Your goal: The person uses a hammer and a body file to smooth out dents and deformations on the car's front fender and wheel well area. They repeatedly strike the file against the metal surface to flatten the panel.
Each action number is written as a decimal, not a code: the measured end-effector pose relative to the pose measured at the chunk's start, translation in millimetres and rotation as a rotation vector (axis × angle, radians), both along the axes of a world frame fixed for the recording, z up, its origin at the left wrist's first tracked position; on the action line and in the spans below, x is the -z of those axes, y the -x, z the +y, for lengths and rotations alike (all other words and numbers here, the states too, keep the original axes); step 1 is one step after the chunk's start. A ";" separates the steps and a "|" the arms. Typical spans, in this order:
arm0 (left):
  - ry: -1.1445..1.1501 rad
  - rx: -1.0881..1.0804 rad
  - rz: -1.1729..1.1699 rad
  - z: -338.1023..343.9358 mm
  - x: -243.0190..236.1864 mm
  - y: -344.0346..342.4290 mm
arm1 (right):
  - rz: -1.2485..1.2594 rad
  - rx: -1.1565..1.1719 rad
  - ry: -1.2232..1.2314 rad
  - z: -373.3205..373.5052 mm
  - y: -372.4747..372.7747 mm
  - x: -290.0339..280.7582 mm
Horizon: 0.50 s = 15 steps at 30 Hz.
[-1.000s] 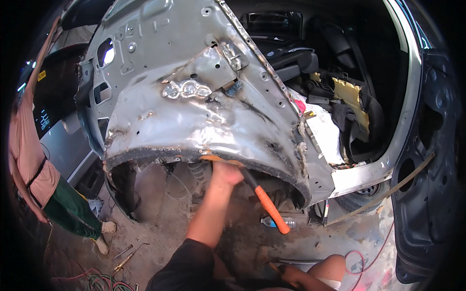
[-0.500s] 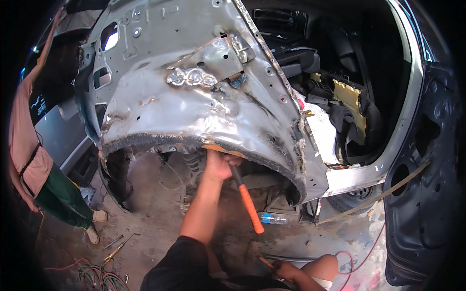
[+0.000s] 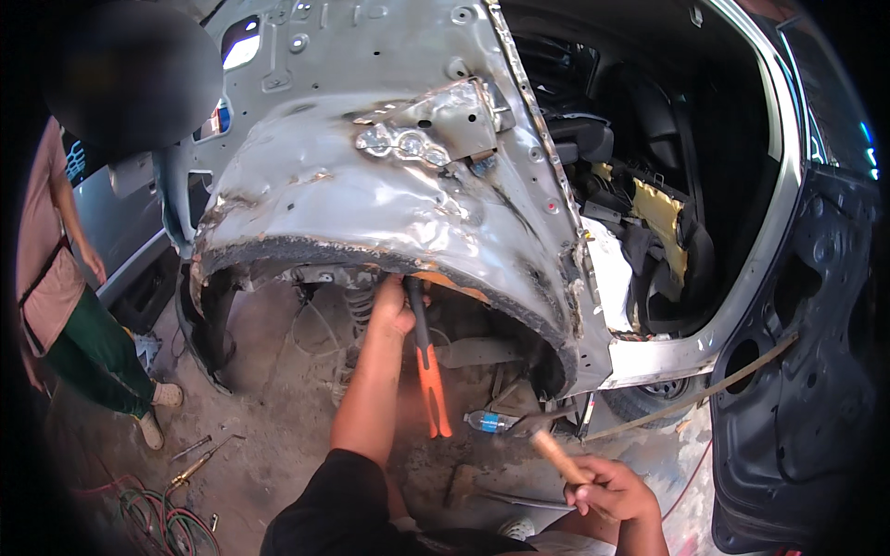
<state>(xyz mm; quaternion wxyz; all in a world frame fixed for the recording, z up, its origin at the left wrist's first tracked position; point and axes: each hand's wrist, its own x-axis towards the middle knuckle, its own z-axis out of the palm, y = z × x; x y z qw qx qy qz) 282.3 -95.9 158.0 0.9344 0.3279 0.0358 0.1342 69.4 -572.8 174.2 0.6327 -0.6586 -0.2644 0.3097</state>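
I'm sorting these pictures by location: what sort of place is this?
Most likely a car body workshop: there's a scorched, bare-metal car panel, what looks like a brass torch, and a wooden-handled hammer in the right hand.

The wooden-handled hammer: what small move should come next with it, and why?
Perhaps raise the hammer toward the wheel arch: the right hand grips it, its dark head apart from the arch, while the left hand holds an orange-handled tool at the arch's underside.
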 end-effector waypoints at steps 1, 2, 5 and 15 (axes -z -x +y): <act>0.055 0.025 -0.043 -5.4 2.0 1.4 | -0.016 0.068 -0.106 10.8 7.3 -16.3; 0.100 0.051 -0.085 -15.2 -6.5 5.8 | -0.151 0.193 0.023 21.0 7.1 -26.0; 0.156 0.054 -0.165 -35.7 -30.4 8.6 | -0.448 0.480 0.201 41.1 -9.0 -43.5; 0.194 0.286 -0.503 -66.8 -78.8 36.7 | -1.075 0.812 -0.869 140.5 -46.5 -172.8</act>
